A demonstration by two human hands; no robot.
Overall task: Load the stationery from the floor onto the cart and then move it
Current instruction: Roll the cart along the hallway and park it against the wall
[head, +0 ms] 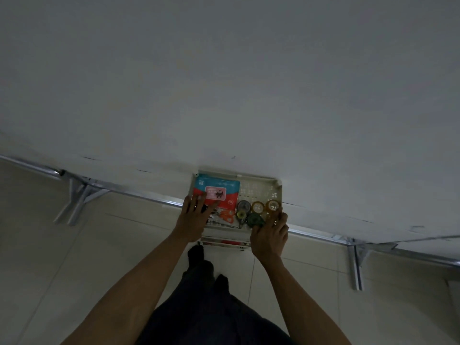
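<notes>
Cart (278,182): pale plastic with a perforated top tray, parked on the tiled floor (74,245) against a big white panel (224,83). Cannot tell whether the panel is a wall or a table top. A metal rail (139,194) runs along its lower edge.

Tray contents:
- red-and-blue packet (216,190), lying flat in the far left part
- orange scissors (225,215), just nearer than the packet
- three tape rolls (258,207) in a row on the right
- dark green correction-tape dispenser (255,219), close in front of the rolls

The far right part of the tray floor is bare. A lower shelf (231,242) shows something red, too hidden to name.

Handling, as a guess:
- The load looks light, so the cart should roll easily.
- The tape rolls are loose and round and may roll about in the tray.
- The scissors could slide.
- Best hold is the tray's near rim at both corners, pushing low and steadily.

Left hand (194,217): on the near-left corner, fingers (199,200) spread fairly straight and reaching onto the packet.

Right hand (270,235): at the near-right corner, fingers up beside the rightmost roll. Cannot tell whether they clasp the rim or only rest there.

No stationery is visible on the floor, so loading looks done and the move comes next.
</notes>
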